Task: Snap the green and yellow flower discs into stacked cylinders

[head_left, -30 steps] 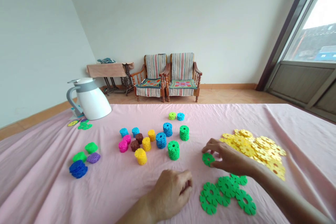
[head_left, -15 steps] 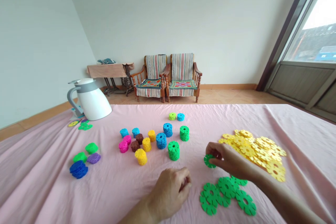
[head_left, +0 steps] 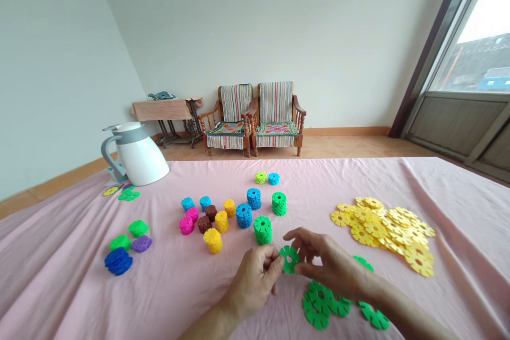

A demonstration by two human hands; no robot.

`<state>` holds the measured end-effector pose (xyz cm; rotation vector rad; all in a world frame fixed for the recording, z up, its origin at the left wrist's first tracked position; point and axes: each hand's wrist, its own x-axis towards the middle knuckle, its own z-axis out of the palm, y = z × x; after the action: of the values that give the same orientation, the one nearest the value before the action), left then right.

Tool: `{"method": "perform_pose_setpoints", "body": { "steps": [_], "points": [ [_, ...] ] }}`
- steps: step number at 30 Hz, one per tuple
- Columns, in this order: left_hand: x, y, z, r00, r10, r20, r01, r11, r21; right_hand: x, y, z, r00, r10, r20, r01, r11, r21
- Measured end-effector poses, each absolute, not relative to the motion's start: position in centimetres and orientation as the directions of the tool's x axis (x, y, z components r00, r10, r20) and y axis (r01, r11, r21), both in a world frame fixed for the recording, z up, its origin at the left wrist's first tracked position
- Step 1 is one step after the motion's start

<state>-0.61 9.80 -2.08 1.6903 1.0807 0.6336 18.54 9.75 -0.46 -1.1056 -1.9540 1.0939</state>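
Observation:
Between my two hands a green snowflake disc point(head_left: 289, 259), flower-shaped with a centre hole and slotted rim, is held upright. My left hand point(head_left: 257, 279) pinches its left edge between thumb and fingers. On its right edge rests the thumb of my right hand point(head_left: 329, 263), with the fingers curled around behind and the index finger raised above. Just beyond stand a near stack of green discs point(head_left: 263, 230) and a farther green stack point(head_left: 279, 204). Below my right hand lie loose green discs point(head_left: 320, 297), partly hidden by the forearm.
A pile of yellow discs point(head_left: 382, 226) lies at right. Blue stacks point(head_left: 244, 215), yellow stacks point(head_left: 213, 240), brown stacks point(head_left: 204, 224) and pink stacks point(head_left: 186, 225) stand left of centre. Farther left are dark blue discs point(head_left: 118, 261) and a white jug point(head_left: 141, 156) on the pink cloth point(head_left: 179, 297).
My right hand has moved left with the green disc, away from the yellow pile. My left hand has risen slightly and closed on the disc's edge.

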Motion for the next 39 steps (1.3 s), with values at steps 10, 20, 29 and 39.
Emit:
{"method": "perform_pose_setpoints", "body": {
  "steps": [10, 20, 29, 39],
  "points": [
    [-1.0, 10.1, -2.1, 0.439, 0.888, -0.134, 0.339, -0.025, 0.940, 18.1, 9.4, -0.2, -0.451, 0.878, 0.158, 0.436, 0.372, -0.820],
    [-1.2, 9.4, -1.3, 0.415, 0.909, 0.031, 0.720, -0.349, 0.600, 14.9, 14.0, 0.3, -0.202, 0.929, 0.310, 0.497, 0.370, -0.785],
    [-1.1, 9.2, -1.1, 0.417, 0.909, 0.022, 0.768, -0.365, 0.526, 12.6, 15.2, 0.0, -0.219, 0.922, 0.319, 0.543, 0.387, -0.745],
    [-1.3, 9.1, -1.2, 0.428, 0.904, 0.017, 0.733, -0.359, 0.577, 16.0, 13.8, 0.9, -0.140, 0.930, 0.341, 0.542, 0.360, -0.759]
  ]
}}
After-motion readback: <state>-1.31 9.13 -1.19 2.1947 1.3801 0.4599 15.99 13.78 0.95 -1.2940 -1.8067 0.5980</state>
